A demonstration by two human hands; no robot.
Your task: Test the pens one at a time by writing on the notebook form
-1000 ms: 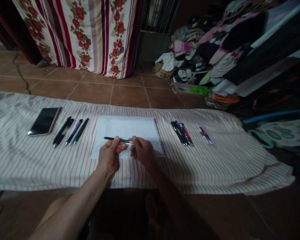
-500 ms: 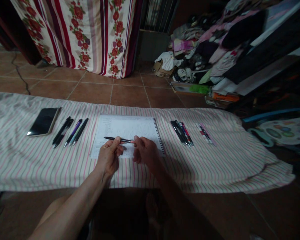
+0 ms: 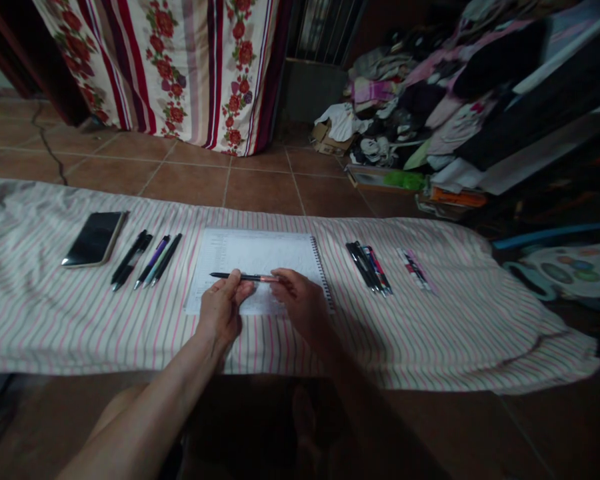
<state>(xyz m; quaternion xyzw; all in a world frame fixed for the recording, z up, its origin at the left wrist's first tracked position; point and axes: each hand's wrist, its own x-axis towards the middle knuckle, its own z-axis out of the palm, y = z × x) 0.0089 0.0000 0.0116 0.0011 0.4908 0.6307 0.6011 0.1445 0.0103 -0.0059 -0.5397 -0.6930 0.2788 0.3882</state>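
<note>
A dark pen (image 3: 253, 277) with a pinkish section at its right end lies level between my hands, just above an open spiral notebook (image 3: 267, 248). My left hand (image 3: 220, 308) pinches it near the middle with thumb and fingers, leaving the black end sticking out to the left. At the pinkish end, the thumb and fingers of my right hand (image 3: 303, 297) are closed on it. Handwriting or print covers parts of the notebook page, and the hands hide its lower edge in places.
On the striped cloth (image 3: 430, 347), a phone (image 3: 94, 239) and several pens (image 3: 159, 261) lie to the left. More pens (image 3: 369, 268) sit right of the notebook, with a small pink-and-white group (image 3: 416, 269) farther right. Beyond are a floral curtain (image 3: 200, 73) and piled clothes (image 3: 380, 100).
The view has shifted slightly, moving the scene a little to the right. My right hand has slid outward along the pen, showing more of its pinkish end. The left hand keeps its grip.
</note>
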